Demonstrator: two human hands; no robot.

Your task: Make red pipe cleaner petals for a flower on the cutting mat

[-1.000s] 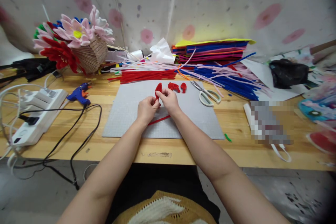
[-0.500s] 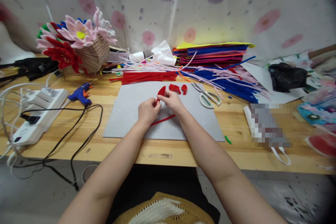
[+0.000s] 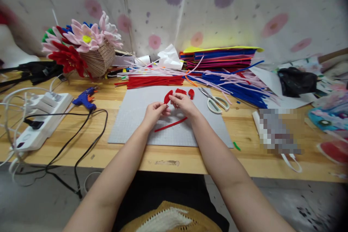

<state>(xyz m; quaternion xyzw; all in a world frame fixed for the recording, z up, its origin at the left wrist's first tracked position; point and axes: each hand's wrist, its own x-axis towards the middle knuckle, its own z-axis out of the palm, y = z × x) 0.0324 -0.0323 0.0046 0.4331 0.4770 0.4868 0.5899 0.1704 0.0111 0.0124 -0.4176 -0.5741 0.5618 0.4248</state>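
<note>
A red fuzzy petal shape (image 3: 168, 96) is pinched between my two hands above the grey cutting mat (image 3: 133, 116). The fingertips of my left hand (image 3: 157, 111) close on its lower end. My right hand (image 3: 182, 102) grips its right side with thumb and fingers. Below the hands a straight red pipe cleaner (image 3: 170, 124) lies slanted on the mat. Just behind my right hand are a red fuzzy piece (image 3: 181, 91), partly covered, and a smaller red piece (image 3: 191, 94). Scissors with pale green handles (image 3: 214, 103) rest at the mat's right edge.
Red pipe cleaners (image 3: 154, 81) and blue ones (image 3: 244, 92) lie behind the mat. At the left are a blue glue gun (image 3: 85, 98), cables and a white power strip (image 3: 43, 123). A basket of fuzzy flowers (image 3: 99, 59) stands back left. A green scrap (image 3: 236, 146) lies right.
My left hand has moved slightly right and its fingers have spread a little, while my right hand has shifted slightly right. More of the straight red pipe cleaner shows now.
</note>
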